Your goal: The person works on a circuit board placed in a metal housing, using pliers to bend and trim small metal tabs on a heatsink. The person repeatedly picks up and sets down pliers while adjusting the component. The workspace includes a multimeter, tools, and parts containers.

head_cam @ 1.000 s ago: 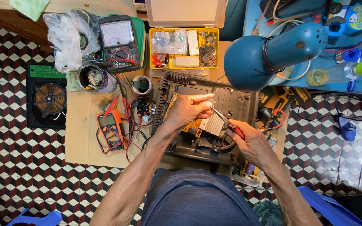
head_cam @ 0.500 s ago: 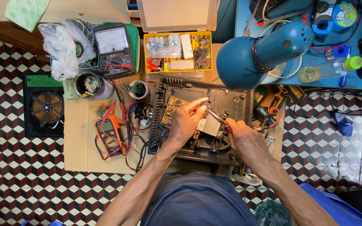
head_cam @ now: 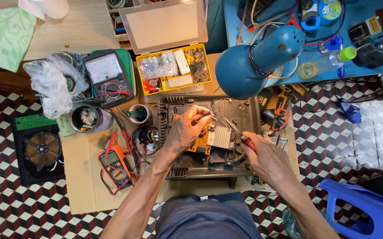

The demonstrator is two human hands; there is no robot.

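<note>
The left hand point(head_cam: 184, 130) pinches a thin wire between its fingertips point(head_cam: 199, 113), its grip narrow, just above the circuit board point(head_cam: 200, 140) at the centre of the frame. The right hand point(head_cam: 266, 157) is closed around red-handled pliers point(head_cam: 238, 132), whose tips point up and left beside the silver heat sink point(head_cam: 219, 136) on that board. Board and heat sink sit inside an opened dark appliance casing point(head_cam: 227, 110) on the cardboard-covered surface point(head_cam: 83, 181).

Above the casing, a yellow parts box point(head_cam: 173, 71) with its clear lid raised holds small bags, white blocks and dark components in separate compartments. To its left stands an analog meter point(head_cam: 107, 77), and lower left a round tin point(head_cam: 85, 118) holds small scraps. A small cup point(head_cam: 138, 113) sits beside the casing. An orange multimeter point(head_cam: 116, 166) lies lower left with red leads. A blue lamp point(head_cam: 255, 59) hangs over the upper right of the casing.

Compared with half a second ago, the left hand has shifted slightly up over the board, and the pliers sit closer to the heat sink.
</note>
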